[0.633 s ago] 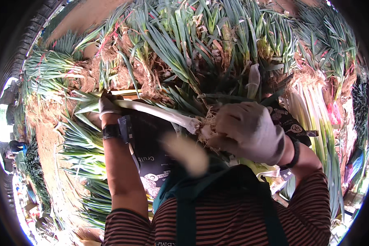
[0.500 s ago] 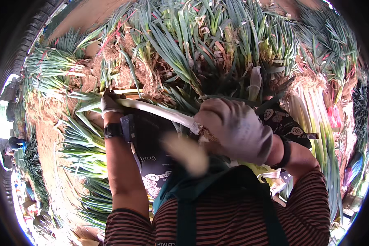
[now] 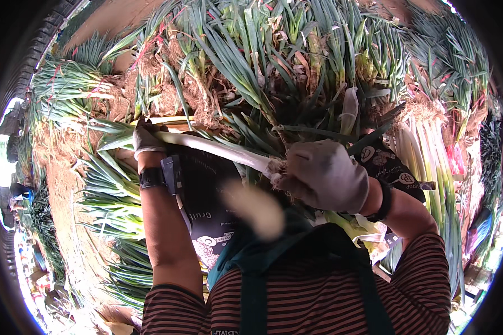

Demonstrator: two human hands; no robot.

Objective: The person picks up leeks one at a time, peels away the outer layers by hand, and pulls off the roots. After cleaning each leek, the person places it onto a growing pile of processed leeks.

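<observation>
head view: long white-stalked green onion [image 3: 218,149] held level across the chest, leaf end toward the person's left, root end toward the right. left hand [image 3: 146,139] in a pale work glove, closed round the stalk where white turned to green; dark wristband [image 3: 152,177] just below the glove. right hand [image 3: 325,174] in a pale work glove, fingers curled tight about the rooted base of the same onion, tuft of earthy roots [image 3: 275,166] showing at the edge of the fist; black bracelet [image 3: 383,202] on that wrist. dark printed apron [image 3: 207,190] directly beneath the stalk, over a red-and-black striped shirt [image 3: 318,290] crossed by teal straps [image 3: 254,296]. blurred pale scrap [image 3: 254,209] caught in front of the chest, kind not discernible. beyond both hands, heaped green onions with muddy roots [image 3: 262,67] across the whole upper field. bundle of cleaned white stalks [image 3: 425,151] just beside the right forearm. more green leaves [image 3: 106,195] near the left arm. brown soil [image 3: 56,167] along the left rim.
</observation>
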